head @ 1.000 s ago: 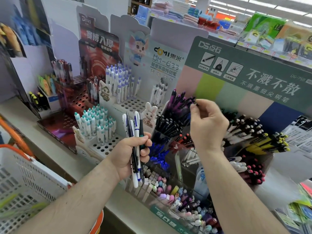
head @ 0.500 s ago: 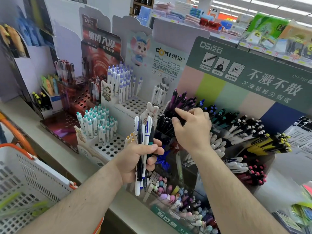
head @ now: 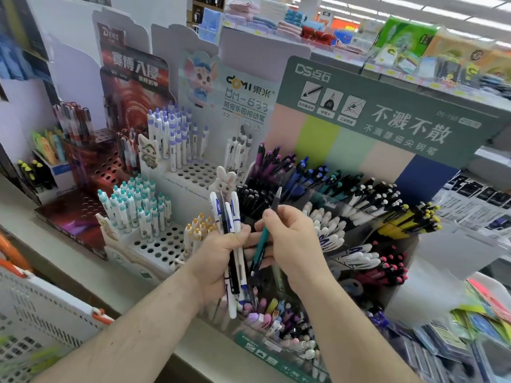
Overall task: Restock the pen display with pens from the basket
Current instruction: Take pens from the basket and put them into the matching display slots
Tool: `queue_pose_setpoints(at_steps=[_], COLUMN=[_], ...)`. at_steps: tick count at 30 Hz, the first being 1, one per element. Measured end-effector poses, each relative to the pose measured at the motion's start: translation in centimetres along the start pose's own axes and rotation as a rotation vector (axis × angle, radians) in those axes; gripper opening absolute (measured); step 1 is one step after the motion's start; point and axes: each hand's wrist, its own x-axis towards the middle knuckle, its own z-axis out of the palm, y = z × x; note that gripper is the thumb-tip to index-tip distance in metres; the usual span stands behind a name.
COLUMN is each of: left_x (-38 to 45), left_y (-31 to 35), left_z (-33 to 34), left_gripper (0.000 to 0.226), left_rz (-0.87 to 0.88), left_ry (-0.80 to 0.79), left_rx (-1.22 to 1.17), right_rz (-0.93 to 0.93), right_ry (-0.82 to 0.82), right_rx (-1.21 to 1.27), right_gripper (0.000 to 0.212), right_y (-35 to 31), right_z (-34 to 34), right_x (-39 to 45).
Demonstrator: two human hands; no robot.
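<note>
My left hand (head: pixel 221 258) grips a bundle of pens (head: pixel 231 228), white ones with blue print and dark ones, standing upright in front of the pen display (head: pixel 359 172). Right beside it, my right hand (head: pixel 293 244) pinches a teal pen (head: pixel 261 248) with a dark top, its lower end still among the bundle. The green-headed display holds slanted compartments of purple, blue, black, white, yellow and pink pens. A white basket (head: pixel 41 313) with an orange rim sits at the lower left.
To the left stand a white perforated stand (head: pixel 160 244) with teal-capped and purple-capped pens and a red stand (head: pixel 91 172). A clear tray of pastel pens (head: pixel 276 322) lies below my hands. Packaged goods crowd the right edge and the shelf behind.
My right hand has come back from the purple pens in the display to the bundle and now pinches a teal pen. My left hand moved right and slightly up with the bundle.
</note>
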Motion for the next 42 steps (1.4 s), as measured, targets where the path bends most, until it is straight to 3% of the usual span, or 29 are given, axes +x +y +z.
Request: queue_pose_setpoints(at_steps=[3,6,10,12,15,18,21,25,27,30,33,36,38,42], left_x=[0.7,1.5,2.0,2.0,2.4,2.9,3.6,4.4,4.6,4.9,5.3,5.6,5.6,5.7], left_y=[0.1,0.7,1.4,1.5,1.4,1.3,1.5,1.5,1.2,0.9,1.1,1.4,1.5,1.5], left_z=[0.2,0.8,2.7,3.7,4.8,5.5,5.8,6.3,6.9,7.3,7.5,7.4,7.3,6.9], left_gripper=[0.039,0.022,0.010,0.018,0.012,0.021,0.025,0.021,0.012,0.003,0.004,0.013,0.005,0.005], left_rz=[0.001,0.088,0.038,0.006,-0.024,-0.015,0.033,0.069,0.081,0.097,0.113,0.136,0.141,0.138], left_ry=[0.102,0.178,0.015,-0.048,-0.097,-0.119,-0.127,-0.130,-0.134,-0.135,-0.094,-0.058,-0.068,-0.066], left_rx=[0.086,0.133,0.014,-0.041,-0.065,-0.076,-0.121,-0.091,-0.030,0.042,0.068,0.064,0.074,0.097], right_rz=[-0.107,-0.082,-0.122,-0.126,-0.117,-0.095,-0.012,0.089,0.084,0.046,-0.060,-0.238,-0.341,-0.425], right_ry=[0.053,-0.045,-0.142,-0.161,-0.143,-0.065,0.136,0.410,0.483,0.557,0.673,0.873,0.953,0.895], right_rx=[-0.042,-0.021,-0.287,-0.382,-0.433,-0.415,-0.252,0.351,0.592,0.709,0.600,0.303,0.070,-0.242], right_gripper=[0.019,0.022,0.024,0.027,0.022,0.017,0.018,0.014,0.009,0.007,0.012,0.015,0.017,0.023], right_y=[-0.7,-1.4,-1.1,-1.2,-1.8,-2.4,-2.7,-3.2,-3.5,-4.1,-4.7,-4.9,-4.8,-4.4], right_z=[-2.2,-3.8,-5.4,-6.1,-7.5,-9.2,-11.0,-12.2,-12.3,-12.4,-13.1,-14.7,-15.3,-14.8], right_x=[-0.5,-1.3,-2.2,-2.5,-2.9,-3.1,-3.1,-2.9,-2.5,-1.8,-0.8,0.8,2.0,4.0])
